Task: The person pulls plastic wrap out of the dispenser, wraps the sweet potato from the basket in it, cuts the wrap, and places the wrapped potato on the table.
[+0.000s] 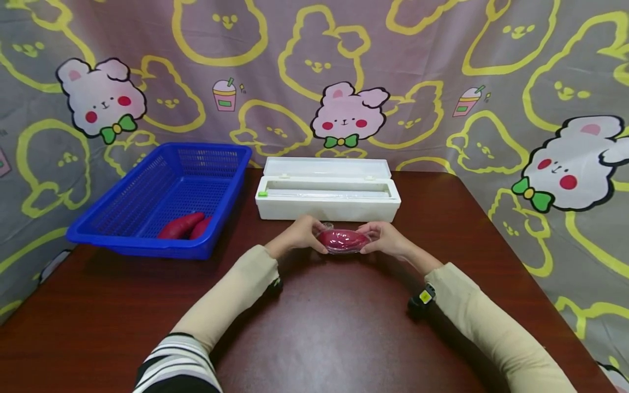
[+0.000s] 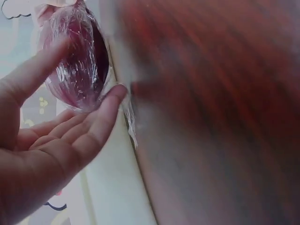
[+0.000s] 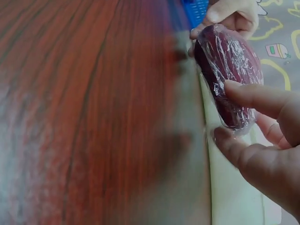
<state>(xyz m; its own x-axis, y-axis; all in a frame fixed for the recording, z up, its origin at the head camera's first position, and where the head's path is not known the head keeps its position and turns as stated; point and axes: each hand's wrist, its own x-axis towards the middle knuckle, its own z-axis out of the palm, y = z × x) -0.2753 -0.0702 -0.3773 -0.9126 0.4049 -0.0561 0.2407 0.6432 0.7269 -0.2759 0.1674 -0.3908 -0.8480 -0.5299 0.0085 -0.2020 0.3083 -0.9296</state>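
Film-wrapped sweet potato (image 1: 344,240), in front of the white cling-film dispenser (image 1: 328,209), is pinched at its ends by left hand (image 1: 302,233) and right hand (image 1: 389,240); slick film (image 3: 236,58) could let it slip.

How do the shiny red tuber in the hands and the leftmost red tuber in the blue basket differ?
The film-wrapped red tuber is covered in shiny clear film; the bare red tuber shows none. The wrapped one is held by left hand and right hand; the bare one lies in the blue plastic basket. Both are red and elongated.
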